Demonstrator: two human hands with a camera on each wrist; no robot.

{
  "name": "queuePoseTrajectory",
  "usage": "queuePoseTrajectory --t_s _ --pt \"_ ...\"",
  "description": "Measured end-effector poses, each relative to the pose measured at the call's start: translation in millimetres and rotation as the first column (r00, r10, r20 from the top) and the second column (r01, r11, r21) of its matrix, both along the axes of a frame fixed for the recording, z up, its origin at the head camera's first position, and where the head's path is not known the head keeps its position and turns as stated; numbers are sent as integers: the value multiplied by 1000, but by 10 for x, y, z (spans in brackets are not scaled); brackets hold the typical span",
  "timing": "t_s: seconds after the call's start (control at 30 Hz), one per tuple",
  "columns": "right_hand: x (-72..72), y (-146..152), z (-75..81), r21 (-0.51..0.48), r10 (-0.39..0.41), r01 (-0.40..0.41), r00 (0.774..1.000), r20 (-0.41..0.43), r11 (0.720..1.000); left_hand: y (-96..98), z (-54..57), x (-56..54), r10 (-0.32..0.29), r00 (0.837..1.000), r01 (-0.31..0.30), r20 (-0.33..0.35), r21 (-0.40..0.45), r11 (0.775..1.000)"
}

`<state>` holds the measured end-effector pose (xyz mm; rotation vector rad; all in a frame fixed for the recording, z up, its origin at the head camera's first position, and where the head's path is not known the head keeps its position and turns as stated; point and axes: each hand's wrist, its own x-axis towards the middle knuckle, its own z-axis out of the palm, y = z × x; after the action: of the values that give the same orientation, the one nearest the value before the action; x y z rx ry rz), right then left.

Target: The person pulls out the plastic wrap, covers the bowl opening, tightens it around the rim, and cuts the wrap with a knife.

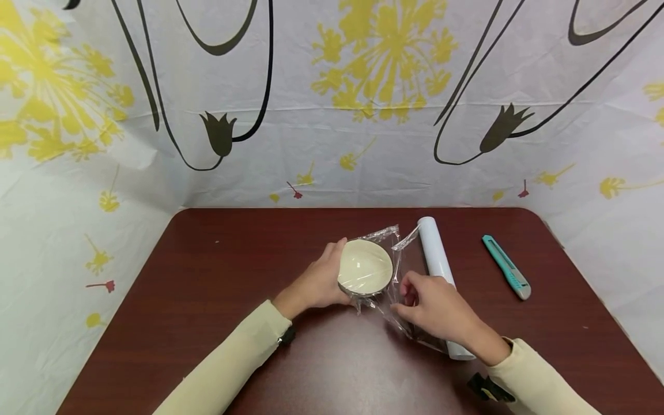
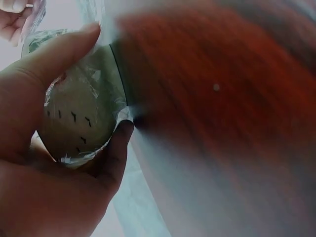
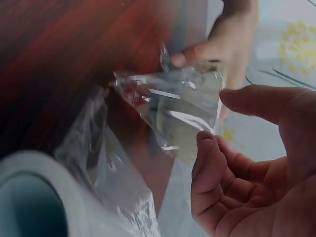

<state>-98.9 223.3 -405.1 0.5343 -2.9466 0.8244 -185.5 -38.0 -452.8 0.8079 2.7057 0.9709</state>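
Observation:
My left hand [image 1: 328, 276] grips a small round bowl [image 1: 365, 268] from its left side. The bowl is cream inside with a dark rim; small dark marks show on its wrapped outside [image 2: 74, 123] in the left wrist view. Clear plastic wrap [image 3: 173, 108] covers the bowl, its crumpled edges sticking out. To the right of the bowl is my right hand [image 1: 438, 305], thumb and forefinger apart, the other fingers curled. In the right wrist view the fingertips [image 3: 206, 137] are right at the edge of the wrap.
A white roll [image 1: 436, 251] of plastic wrap lies beside and partly under the right hand, with a loose length of film [image 3: 106, 168] coming off it. Farther right lies a teal utility knife [image 1: 505, 266] on the dark red table [image 1: 249, 248]. A patterned curtain [image 1: 311, 144] hangs behind.

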Motion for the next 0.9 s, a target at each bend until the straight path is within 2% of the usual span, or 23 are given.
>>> queuePoseTrajectory --t_s 0.23,0.5,0.73,0.8,0.9 --pt "-1 -103 -111 91 -13 15 1000 -22 996 -7 15 1 -2 999 2 -40 -8 1000" --pt "-83 -95 -200 75 5 -2 999 -35 997 3 12 -20 -18 999 18 -40 -18 1000" --pt "-98 -145 -213 14 -37 36 993 115 999 4 6 -33 -28 999 28 -41 -20 999" --pt "-109 -159 -233 20 -39 37 991 125 999 5 4 -33 -28 999 28 -36 -19 999" --pt "-143 -154 -286 15 -14 13 996 84 1000 -5 9 -35 -29 999 28 -28 -21 999"
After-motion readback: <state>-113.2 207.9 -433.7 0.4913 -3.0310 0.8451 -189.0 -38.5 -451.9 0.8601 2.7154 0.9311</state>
